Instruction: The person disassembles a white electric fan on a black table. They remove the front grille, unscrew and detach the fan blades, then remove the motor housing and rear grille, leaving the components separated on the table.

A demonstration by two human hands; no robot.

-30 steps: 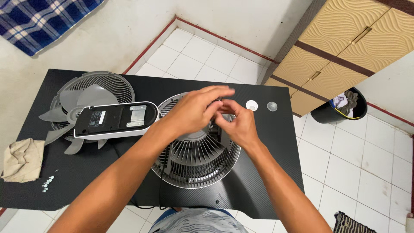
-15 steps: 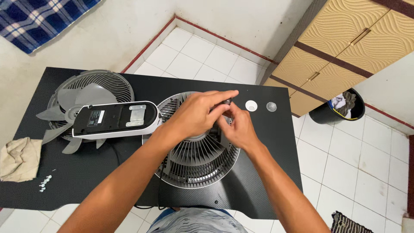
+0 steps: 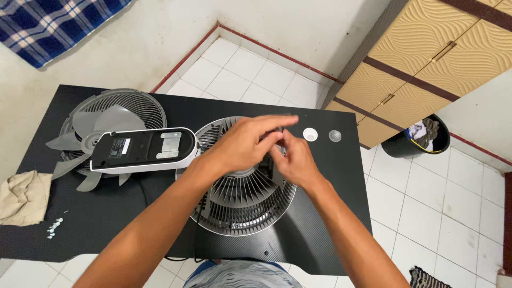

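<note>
Bench [image 3: 320,213]: I see a black top carrying all the fan parts, over white floor tiles.
Fan housing [image 3: 242,205]: round grey grille body, lying flat at the bench middle, right under my hands.
Front grille with blades [image 3: 114,109]: at the far left, apart from the housing, with the white-edged base plate [image 3: 141,149] lying across it.
Cloth [image 3: 24,197]: crumpled at the left edge, small white screws [image 3: 54,228] just beside it.
Left hand [image 3: 242,144]: over the housing hub, grip narrow, fingers pinched toward the right hand; what it pinches is hidden.
Right hand [image 3: 296,160]: touching the left, grip closed on something small I cannot make out.
Two round caps [image 3: 310,134]: white and clear, on the bench just beyond my fingers.
Change: compared with a second ago, both hands have barely shifted over the hub; I judge the fiddly hub work is ongoing.
</note>
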